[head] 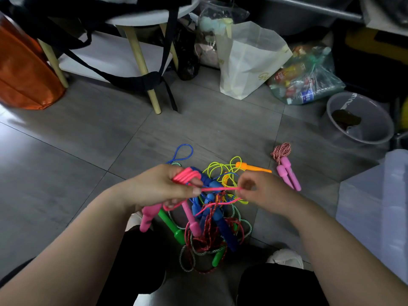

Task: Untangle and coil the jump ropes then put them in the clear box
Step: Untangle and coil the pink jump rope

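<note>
Grey tiled floor (66, 151), person crouched over it, black-trousered knees at bottom of frame.

Left hand (161, 186), centre frame: fingers curled tight round a coiled bundle of pink plastic cord (185, 175), thumb laid across it. A pink plastic handle (149, 217) hangs below the fist.

Right hand (262, 191), just right of centre: thumb and forefinger pinch a free pink strand (220, 189) running taut from the bundle. Its other fingers are blurred, can't tell.

Under the hands, on the floor: tangled heap of jump ropes (212, 228) with blue and green handles, red-white braid, yellow cord. An orange handle (251, 167) sticks out on its far side.

Right of the heap, apart from it: coiled red-white rope with two pink handles (287, 168).

Clear plastic box (375, 206) at the right edge, no ropes visible in it.

Further back: grey round bucket (362, 120) upper right, cream plastic bag (247, 60) top centre, orange bag (22, 74) upper left.
</note>
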A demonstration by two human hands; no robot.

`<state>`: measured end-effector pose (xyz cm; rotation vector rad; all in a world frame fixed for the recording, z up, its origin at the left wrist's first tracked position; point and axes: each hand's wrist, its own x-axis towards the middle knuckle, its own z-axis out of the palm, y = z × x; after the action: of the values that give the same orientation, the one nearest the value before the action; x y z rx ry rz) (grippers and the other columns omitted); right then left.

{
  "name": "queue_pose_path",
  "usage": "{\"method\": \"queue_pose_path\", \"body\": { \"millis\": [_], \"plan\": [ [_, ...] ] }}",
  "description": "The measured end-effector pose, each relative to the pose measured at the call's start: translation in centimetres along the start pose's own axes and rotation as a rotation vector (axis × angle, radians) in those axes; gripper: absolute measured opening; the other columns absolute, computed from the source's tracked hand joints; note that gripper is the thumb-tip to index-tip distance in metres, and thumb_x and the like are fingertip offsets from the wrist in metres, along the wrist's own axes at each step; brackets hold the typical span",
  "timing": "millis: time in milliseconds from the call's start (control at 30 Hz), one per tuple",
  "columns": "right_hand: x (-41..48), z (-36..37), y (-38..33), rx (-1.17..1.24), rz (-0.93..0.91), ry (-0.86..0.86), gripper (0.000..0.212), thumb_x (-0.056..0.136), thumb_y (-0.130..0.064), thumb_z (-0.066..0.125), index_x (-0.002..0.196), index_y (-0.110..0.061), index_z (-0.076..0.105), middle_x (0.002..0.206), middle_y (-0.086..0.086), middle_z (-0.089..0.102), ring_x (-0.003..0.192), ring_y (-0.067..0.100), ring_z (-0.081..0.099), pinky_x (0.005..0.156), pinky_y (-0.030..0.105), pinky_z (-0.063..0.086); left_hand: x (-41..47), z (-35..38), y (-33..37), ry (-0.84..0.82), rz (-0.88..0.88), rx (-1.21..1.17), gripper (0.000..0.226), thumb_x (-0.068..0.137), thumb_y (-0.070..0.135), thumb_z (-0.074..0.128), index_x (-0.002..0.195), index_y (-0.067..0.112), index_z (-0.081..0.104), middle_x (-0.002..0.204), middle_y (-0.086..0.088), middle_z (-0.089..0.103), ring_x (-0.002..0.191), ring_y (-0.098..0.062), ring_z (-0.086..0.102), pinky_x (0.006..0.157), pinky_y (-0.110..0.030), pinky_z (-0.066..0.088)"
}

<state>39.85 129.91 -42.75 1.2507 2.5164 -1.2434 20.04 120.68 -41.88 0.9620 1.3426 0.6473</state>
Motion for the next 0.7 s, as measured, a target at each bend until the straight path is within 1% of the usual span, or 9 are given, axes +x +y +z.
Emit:
{"method": "queue_pose_path", "body": {
  "millis": [100, 167, 233, 333, 433, 500, 567, 633, 700],
  "plan": [
    [-0.2, -1.0, -1.3, 0.367, -0.069, 0.216, 0.028, 0.081, -0.003, 0.062, 0.064, -0.023, 0.054, 0.058, -0.007, 0.056, 0.061, 0.01, 0.052, 0.061, 0.024, 0.044, 0.1, -0.2, -0.3, -0.024, 0.011, 0.063, 0.022, 0.081, 0.006, 0.067, 0.062, 0.016, 0.06, 0.037, 0.005, 0.04, 0.033, -0.006, 0.036, 0.04, -0.016, 0.033],
    [-0.8, -1.4, -2.8, 0.545, -0.189, 0.372, 0.031, 0.079, 0.003, 0.063, 0.064, -0.023, 0.058, 0.046, -0.011, 0.053, 0.045, 0.0, 0.046, 0.048, 0.012, 0.039, 0.0, -0.1, 0.2, -0.071, 0.029, 0.042, 0.017, 0.076, 0.015, 0.07, 0.062, 0.015, 0.059, 0.035, 0.005, 0.04, 0.033, -0.005, 0.036, 0.041, -0.015, 0.034],
    [-1.0, -1.4, -3.9, 0.583, -0.256, 0.463, 0.032, 0.078, 0.004, 0.063, 0.064, -0.025, 0.059, 0.043, -0.016, 0.05, 0.042, -0.002, 0.045, 0.045, 0.006, 0.035, -0.3, -0.3, 0.3, -0.181, 0.063, -0.051, 0.02, 0.062, 0.03, 0.074, 0.056, 0.015, 0.062, 0.033, 0.006, 0.039, 0.031, -0.004, 0.033, 0.041, -0.014, 0.033],
    [-0.2, -1.0, -3.5, 0.553, -0.163, 0.51, 0.031, 0.078, -0.006, 0.066, 0.062, -0.032, 0.061, 0.043, -0.014, 0.051, 0.049, 0.0, 0.046, 0.05, 0.01, 0.037, -0.5, -0.5, 0.0, -0.357, 0.16, -0.311, 0.031, 0.061, 0.046, 0.078, 0.077, 0.02, 0.074, 0.036, 0.013, 0.038, 0.031, 0.004, 0.031, 0.039, -0.008, 0.029],
    [0.2, 0.2, -2.9, 0.381, -0.051, 0.333, 0.02, 0.083, -0.02, 0.062, 0.063, -0.018, 0.064, 0.049, 0.0, 0.054, 0.05, 0.004, 0.044, 0.054, 0.026, 0.038, 0.0, -0.5, 0.5, -0.524, 0.334, -0.681, 0.031, 0.092, 0.025, 0.05, 0.111, 0.003, 0.062, 0.054, 0.006, 0.038, 0.046, -0.004, 0.035, 0.053, -0.016, 0.036],
    [0.5, 1.1, -2.3, 0.258, -0.034, 0.232, 0.025, 0.088, -0.02, 0.056, 0.076, 0.001, 0.061, 0.062, 0.02, 0.054, 0.055, 0.021, 0.049, 0.056, 0.03, 0.038, -0.6, -1.8, 1.0, -0.251, 0.427, -0.829, 0.037, 0.099, 0.013, 0.033, 0.123, -0.013, 0.044, 0.066, -0.004, 0.04, 0.06, -0.014, 0.039, 0.07, -0.027, 0.04],
    [0.9, 1.8, -1.3, 0.227, -0.011, 0.15, 0.022, 0.09, -0.014, 0.051, 0.083, 0.005, 0.059, 0.069, 0.019, 0.055, 0.065, 0.025, 0.057, 0.062, 0.029, 0.04, -0.3, -2.4, 1.5, -0.098, 0.497, -0.965, 0.037, 0.096, 0.015, 0.042, 0.121, -0.012, 0.048, 0.064, -0.007, 0.048, 0.059, -0.018, 0.046, 0.076, -0.03, 0.043],
    [1.4, 1.9, -0.4, 0.216, 0.045, 0.066, 0.018, 0.091, -0.009, 0.049, 0.082, 0.003, 0.058, 0.067, 0.007, 0.055, 0.059, 0.004, 0.052, 0.058, 0.017, 0.037, 0.6, -2.4, 0.9, -0.002, 0.524, -1.056, 0.036, 0.069, 0.024, 0.075, 0.098, 0.002, 0.068, 0.052, 0.005, 0.056, 0.046, -0.005, 0.053, 0.06, -0.019, 0.05],
    [1.6, 2.1, 0.2, 0.285, 0.08, 0.055, 0.016, 0.091, -0.007, 0.049, 0.078, -0.003, 0.057, 0.061, -0.003, 0.053, 0.05, -0.004, 0.049, 0.054, 0.009, 0.036, 0.3, -2.8, 0.8, 0.223, 0.478, -1.084, 0.043, 0.041, 0.027, 0.088, 0.078, 0.012, 0.073, 0.049, 0.01, 0.057, 0.039, 0.001, 0.05, 0.047, -0.012, 0.047]
  ]
}}
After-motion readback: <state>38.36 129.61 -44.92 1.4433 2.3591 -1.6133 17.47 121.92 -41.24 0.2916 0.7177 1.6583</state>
